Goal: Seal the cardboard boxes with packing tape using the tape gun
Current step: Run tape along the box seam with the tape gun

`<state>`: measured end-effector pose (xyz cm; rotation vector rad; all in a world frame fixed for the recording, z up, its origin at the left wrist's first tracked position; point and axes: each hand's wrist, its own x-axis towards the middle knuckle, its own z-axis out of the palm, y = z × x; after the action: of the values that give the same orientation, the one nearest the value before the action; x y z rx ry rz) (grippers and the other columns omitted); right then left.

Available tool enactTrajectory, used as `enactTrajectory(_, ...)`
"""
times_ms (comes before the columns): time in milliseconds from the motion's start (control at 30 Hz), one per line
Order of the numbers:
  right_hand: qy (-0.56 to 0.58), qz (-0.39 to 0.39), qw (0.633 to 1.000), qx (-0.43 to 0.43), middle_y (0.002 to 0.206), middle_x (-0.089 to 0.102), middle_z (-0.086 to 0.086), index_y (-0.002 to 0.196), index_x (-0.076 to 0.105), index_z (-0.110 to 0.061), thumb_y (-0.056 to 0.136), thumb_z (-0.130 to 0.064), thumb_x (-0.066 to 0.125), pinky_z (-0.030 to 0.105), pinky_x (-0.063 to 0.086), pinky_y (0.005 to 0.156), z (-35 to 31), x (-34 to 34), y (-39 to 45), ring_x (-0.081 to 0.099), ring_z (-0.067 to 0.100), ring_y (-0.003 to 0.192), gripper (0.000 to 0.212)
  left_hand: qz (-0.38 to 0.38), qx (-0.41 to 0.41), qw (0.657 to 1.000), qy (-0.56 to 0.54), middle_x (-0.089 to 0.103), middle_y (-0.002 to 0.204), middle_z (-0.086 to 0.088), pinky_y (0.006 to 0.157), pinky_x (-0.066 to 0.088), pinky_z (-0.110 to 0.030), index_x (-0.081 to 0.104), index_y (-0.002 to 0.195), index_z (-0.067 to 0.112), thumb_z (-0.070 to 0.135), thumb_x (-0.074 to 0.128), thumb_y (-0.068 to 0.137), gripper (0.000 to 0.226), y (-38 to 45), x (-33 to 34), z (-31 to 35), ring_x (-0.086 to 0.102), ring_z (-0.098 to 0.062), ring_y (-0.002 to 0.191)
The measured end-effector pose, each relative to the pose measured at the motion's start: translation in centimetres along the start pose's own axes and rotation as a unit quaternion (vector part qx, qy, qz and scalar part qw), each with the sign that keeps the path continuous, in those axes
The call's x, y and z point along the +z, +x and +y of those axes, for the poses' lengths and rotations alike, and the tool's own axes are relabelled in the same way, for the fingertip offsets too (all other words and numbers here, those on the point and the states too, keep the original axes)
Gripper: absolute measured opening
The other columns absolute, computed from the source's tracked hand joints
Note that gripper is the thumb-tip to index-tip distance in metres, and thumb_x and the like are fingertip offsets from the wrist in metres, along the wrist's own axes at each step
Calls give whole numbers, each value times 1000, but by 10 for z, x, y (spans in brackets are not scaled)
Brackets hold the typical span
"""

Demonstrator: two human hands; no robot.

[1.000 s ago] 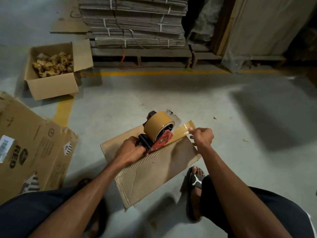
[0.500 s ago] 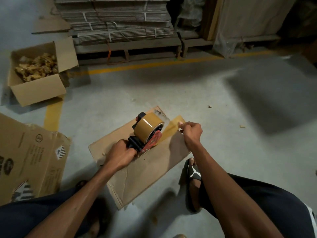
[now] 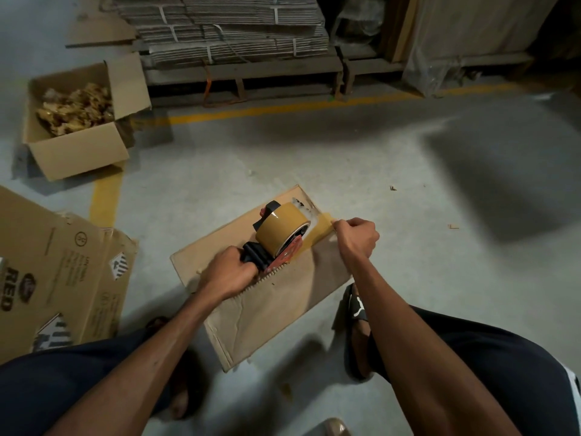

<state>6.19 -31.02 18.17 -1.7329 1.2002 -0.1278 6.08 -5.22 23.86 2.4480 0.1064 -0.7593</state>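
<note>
- A flattened cardboard box (image 3: 270, 297) lies on the concrete floor (image 3: 377, 171) between the person's knees, set at a slant, its far corner pointing away.
- The tape gun (image 3: 276, 243) sits over the far half of this flat box, with a brown roll of packing tape (image 3: 281, 229) mounted on its red frame and the black handle pointing back toward the person.
- The left hand (image 3: 231, 273) is clamped round the black handle, fingers curled about it, just behind the roll.
- The right hand (image 3: 356, 237) lies just to the right of the roll, its fingers pinched together on the free end of the tape strip (image 3: 320, 228).
- The tape strip runs from the roll across to the right hand, over the box's right edge near the far corner.
- A foot in a black sandal (image 3: 356, 305) rests on the floor just beside the box's right edge, below the right forearm.
- To the left lies a printed flattened carton (image 3: 56, 272), well apart from the hands.
- Farther off on the left stands an open cardboard box (image 3: 78, 152) holding crumpled brown scraps.
- Bundles of strapped flat cardboard (image 3: 226, 26) are stacked on a pallet at the back, behind a yellow floor line (image 3: 283, 107).
</note>
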Motion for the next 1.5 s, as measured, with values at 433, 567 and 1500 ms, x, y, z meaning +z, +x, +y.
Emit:
enactTrajectory(433,-74,-85,985,-129,78,69,-15,89,74,-29,69,-50,76,29,48,71,6,2,-2,65,9,75,29,-15,27,998,45,70,76,-4,59,47,-28,66,88,20,27,67,88,8,6,3,-6,64,-18,67)
enactTrajectory(567,-82,-78,980,-165,79,68,-14,88,71,-30,74,-62,72,33,52,73,11,4,-1,65,10,75,35,-12,49,998,35,74,91,2,74,58,-37,69,104,23,31,72,84,22,5,1,-8,69,-18,82)
enactTrajectory(1500,-109,-55,975,-186,85,65,-15,100,73,-29,81,-58,74,32,44,79,10,8,-10,65,18,84,35,-86,97,991,-29,63,79,15,64,43,-23,62,91,33,21,72,92,16,-43,-47,-92,59,-3,73)
